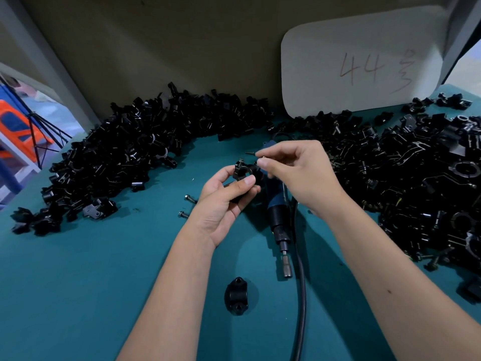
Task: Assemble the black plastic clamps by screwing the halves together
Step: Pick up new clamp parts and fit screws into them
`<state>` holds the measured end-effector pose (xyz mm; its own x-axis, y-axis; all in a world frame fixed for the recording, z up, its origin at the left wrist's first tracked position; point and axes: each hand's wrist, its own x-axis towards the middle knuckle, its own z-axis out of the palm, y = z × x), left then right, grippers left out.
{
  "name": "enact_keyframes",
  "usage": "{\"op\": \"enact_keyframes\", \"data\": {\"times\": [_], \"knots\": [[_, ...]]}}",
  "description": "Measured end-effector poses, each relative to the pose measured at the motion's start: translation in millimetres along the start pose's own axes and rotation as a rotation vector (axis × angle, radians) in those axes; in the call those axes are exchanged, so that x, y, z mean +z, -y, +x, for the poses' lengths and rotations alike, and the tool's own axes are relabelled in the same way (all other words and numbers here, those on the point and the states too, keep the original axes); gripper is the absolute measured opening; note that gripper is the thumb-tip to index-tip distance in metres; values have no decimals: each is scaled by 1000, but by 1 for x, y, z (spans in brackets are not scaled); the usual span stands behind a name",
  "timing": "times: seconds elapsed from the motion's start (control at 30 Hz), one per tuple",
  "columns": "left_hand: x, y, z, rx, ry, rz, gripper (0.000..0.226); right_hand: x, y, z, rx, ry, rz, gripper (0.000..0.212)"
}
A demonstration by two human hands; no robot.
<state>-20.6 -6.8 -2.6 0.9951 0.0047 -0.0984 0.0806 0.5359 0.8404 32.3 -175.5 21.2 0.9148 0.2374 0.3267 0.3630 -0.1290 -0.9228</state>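
Both bare forearms reach forward from the lower edge, converging toward the middle. The left hand [223, 201] is palm-up, thumb across the top and fingers curled underneath, gripping a clamp [244, 173]. The right hand [294, 173] hangs just above and beside it, palm down, thumb and forefinger pinched on a screw [260, 159] (its other fingers curl loosely beneath). The two hands nearly touch.
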Motion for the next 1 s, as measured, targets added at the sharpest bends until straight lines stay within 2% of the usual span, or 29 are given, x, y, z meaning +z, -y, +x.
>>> {"op": "enact_keyframes", "data": {"times": [0.13, 0.27, 0.37, 0.6, 0.7, 0.8, 0.9, 1.0], "knots": [[0, -1, 1, 9, -10, -21, 39, 1, -4, -2, -36, 59, -88, 6], [-3, -4, 0, 10, 11, -6, 37, 6, -6, -4, -16, -3, 96, 11], [-2, -2, 0, 2, 25, -5, 33, 3, -8, -1, -37, -47, 72, 11], [-1, 0, 0, -4, 27, -11, 34, 2, -11, -3, -31, 55, 24, 9], [-1, 0, 0, -5, 38, -71, 34, 2, -8, -3, -28, 79, 109, 15], [0, 0, -1, -14, 60, -139, 19, 6, -3, -4, 51, 87, 271, 15], [3, 0, -2, -18, 84, -152, 21, 8, 2, -4, 86, 87, 332, 7], [5, 1, -2, -13, 99, -140, 22, 7, 2, -3, 103, 70, 348, 13]]}}
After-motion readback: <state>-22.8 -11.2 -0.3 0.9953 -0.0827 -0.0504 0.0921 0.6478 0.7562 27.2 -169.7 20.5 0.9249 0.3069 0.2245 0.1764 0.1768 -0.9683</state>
